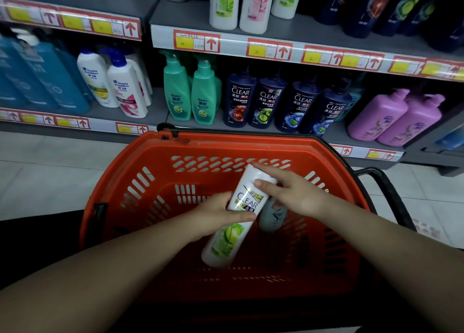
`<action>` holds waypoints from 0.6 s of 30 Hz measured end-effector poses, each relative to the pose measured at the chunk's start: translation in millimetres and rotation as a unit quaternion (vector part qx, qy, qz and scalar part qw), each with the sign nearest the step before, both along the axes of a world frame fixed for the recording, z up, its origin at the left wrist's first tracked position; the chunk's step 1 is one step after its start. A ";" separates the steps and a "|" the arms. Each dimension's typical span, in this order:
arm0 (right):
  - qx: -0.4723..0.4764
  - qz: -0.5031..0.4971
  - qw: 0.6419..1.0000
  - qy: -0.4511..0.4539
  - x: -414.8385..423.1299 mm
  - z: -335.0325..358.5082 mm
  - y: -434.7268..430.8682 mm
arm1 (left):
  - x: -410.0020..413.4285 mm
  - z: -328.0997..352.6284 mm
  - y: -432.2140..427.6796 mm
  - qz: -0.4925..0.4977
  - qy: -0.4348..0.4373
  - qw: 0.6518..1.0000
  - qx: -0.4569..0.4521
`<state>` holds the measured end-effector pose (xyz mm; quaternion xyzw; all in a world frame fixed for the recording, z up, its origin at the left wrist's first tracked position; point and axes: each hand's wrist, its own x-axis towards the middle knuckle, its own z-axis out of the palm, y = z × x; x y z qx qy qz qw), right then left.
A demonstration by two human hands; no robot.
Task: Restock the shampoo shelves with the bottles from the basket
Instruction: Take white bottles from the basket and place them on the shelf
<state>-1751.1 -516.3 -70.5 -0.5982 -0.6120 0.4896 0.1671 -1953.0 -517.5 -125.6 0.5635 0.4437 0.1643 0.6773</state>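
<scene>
Bottle [234, 222] over orange basket [150, 162] on tiled floor [50, 172] before stocked shelves [276, 54].

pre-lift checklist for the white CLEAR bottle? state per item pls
1. Left hand gripping white CLEAR bottle: ok.
2. Right hand steadying its upper end: ok.
3. Bottle clear of the orange basket rim: not ok, it is inside the basket.
4. Grey bottle beside it left free: cannot tell, right hand overlaps it.
5. Matching white CLEAR bottles on upper shelf: ok.
6. Room for one more there: cannot tell.
</scene>
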 end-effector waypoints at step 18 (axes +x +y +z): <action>-0.025 -0.160 0.953 0.257 -5.1 17.9 -6.6 | 0.8 37.6 5.7 0.097 -0.069 0.993 -0.024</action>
